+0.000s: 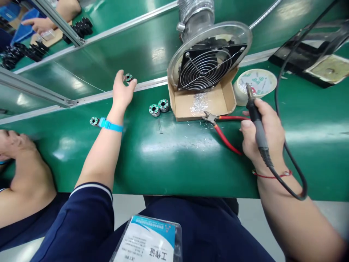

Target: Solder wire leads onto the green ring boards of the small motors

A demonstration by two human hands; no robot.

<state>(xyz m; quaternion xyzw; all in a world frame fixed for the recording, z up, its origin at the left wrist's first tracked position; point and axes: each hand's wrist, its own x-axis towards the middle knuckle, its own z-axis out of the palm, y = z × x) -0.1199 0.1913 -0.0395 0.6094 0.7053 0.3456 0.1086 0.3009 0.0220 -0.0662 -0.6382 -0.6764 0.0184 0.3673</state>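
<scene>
My left hand [122,91] reaches far forward to the metal rail and pinches a small round coil part [128,77] between its fingertips. A blue band circles that wrist. Two more round coil parts [159,107] lie side by side on the green mat [169,156], and another one [94,121] lies left of my wrist. My right hand [261,134] is closed round a black soldering iron [256,120], tip pointing up and away, its cable looping down past my wrist.
A fume-extractor fan [208,65] stands over an open cardboard box [201,103] holding wire clippings. Red-handled cutters [223,127] lie beside it. A white tape roll [256,83] sits at right. Another person's arm [21,167] rests at left; a further hand [40,23] works at the back.
</scene>
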